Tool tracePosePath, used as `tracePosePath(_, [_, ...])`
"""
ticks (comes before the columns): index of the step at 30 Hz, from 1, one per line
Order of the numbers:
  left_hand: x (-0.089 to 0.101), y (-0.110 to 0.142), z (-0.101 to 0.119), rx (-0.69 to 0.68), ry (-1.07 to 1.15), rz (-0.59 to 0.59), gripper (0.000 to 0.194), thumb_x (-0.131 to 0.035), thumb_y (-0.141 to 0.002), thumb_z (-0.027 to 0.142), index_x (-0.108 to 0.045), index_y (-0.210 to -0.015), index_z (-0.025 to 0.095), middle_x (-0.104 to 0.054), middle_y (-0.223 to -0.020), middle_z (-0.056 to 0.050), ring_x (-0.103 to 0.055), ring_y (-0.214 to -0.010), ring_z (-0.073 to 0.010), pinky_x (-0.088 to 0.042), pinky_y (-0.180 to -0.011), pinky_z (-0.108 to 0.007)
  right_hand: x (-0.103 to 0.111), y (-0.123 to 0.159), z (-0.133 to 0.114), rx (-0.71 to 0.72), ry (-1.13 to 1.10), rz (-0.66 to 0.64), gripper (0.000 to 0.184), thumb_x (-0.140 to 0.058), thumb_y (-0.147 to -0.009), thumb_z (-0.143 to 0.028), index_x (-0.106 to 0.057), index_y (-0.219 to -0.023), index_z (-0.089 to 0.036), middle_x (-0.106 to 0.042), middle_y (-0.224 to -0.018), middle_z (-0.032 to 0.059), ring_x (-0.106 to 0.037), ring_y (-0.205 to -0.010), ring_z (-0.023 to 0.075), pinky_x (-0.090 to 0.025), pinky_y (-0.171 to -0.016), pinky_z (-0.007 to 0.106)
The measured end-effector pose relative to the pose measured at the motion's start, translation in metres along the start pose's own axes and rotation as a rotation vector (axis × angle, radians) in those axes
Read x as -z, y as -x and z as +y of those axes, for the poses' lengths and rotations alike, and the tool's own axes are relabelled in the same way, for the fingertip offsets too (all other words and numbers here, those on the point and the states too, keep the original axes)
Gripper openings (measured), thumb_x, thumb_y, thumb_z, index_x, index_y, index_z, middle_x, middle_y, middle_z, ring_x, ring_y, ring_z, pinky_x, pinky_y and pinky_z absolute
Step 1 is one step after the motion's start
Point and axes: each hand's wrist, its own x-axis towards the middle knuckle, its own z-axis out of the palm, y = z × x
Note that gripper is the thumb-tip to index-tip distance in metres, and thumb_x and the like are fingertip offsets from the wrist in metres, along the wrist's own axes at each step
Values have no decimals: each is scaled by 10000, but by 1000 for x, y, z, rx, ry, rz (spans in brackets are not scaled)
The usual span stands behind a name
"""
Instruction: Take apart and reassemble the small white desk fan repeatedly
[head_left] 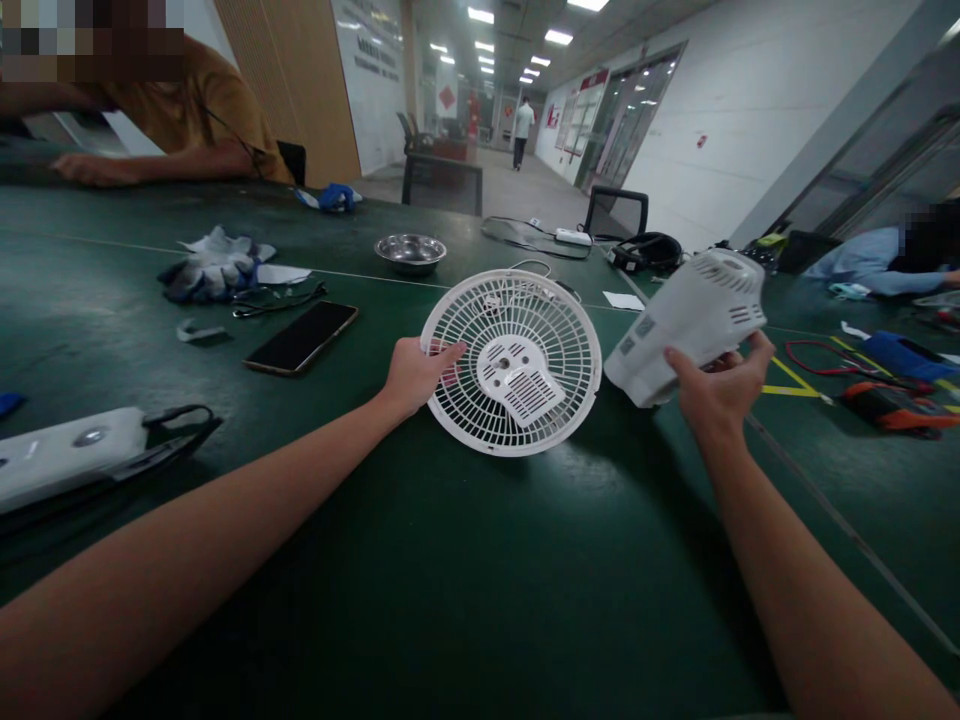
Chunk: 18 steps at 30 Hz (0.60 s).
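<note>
A round white fan grille lies tilted on the green table, its near-left edge lifted. My left hand grips that left rim, fingers curled through the bars. My right hand is closed round the white fan motor housing, held up off the table to the right of the grille, its vented end pointing up and right.
A black phone, a cable and gloves lie at the left, a steel bowl behind the grille. A white device sits at the near left. An orange tool and red wires lie right. Other people lean on the table at far left and far right.
</note>
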Motion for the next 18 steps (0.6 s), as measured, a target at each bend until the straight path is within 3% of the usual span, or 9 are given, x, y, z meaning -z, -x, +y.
tracePosePath(5, [2, -1, -2, -5, 10, -8, 167, -821, -837, 273, -767, -893, 126, -783, -853, -111, -739, -725, -227, -639, -649, -362, 20, -24, 25, -55, -71, 38, 923, -894, -584, -231, -407, -1367, -180, -700, -1185, 177, -727, -1005, 304, -583, -867, 454])
tracePosePath(9, [2, -1, -1, 0, 23, -12, 161, -820, -840, 260, -766, -903, 122, -781, -863, -110, -741, -733, -223, -639, -652, -354, 21, -33, 33, 44, -2, 57, 794, -885, -638, -262, -472, -1313, -193, -655, -1272, 211, -689, -1094, 313, -542, -930, 475])
tracePosePath(14, [2, 0, 0, 15, 20, -20, 173, -816, -846, 263, -760, -934, 124, -782, -889, -114, -750, -766, -237, -644, -677, -375, 18, -42, 35, 21, -8, 32, 752, -848, -669, -245, -443, -1302, -222, -575, -1386, 248, -640, -1207, 335, -521, -954, 491])
tracePosePath(18, [3, 1, 2, 18, -10, -21, 161, -804, -858, 256, -756, -934, 122, -782, -881, -112, -750, -747, -228, -640, -656, -363, 21, -44, 40, 203, 43, -9, 735, -796, -750, -339, -390, -1352, -220, -545, -1356, 243, -614, -1189, 348, -521, -928, 529])
